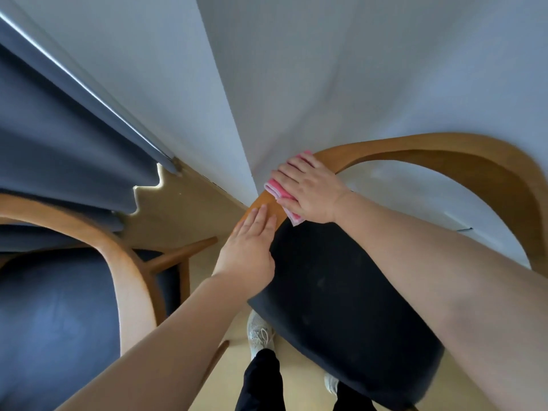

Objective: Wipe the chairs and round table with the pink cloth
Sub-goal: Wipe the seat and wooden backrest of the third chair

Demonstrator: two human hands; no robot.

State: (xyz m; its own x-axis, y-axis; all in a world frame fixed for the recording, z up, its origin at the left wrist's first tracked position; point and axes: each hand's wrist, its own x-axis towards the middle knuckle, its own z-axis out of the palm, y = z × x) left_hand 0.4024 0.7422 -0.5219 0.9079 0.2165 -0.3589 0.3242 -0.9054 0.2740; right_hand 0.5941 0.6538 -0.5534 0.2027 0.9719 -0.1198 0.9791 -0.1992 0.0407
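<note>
Blue-seated wooden chair (127, 262) close left, white wall (355, 69) behind. Left hand (249, 241) flat on curved wooden chair back (444, 149); right hand (311, 191) flat on pink cloth (274, 186).

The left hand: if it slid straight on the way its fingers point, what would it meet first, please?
Most likely the pink cloth under the right hand, further along the chair's wooden rail.

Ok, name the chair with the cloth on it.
The black-seated chair: the right hand presses the pink cloth on its wooden backrest. The blue-seated chair has none.
</note>
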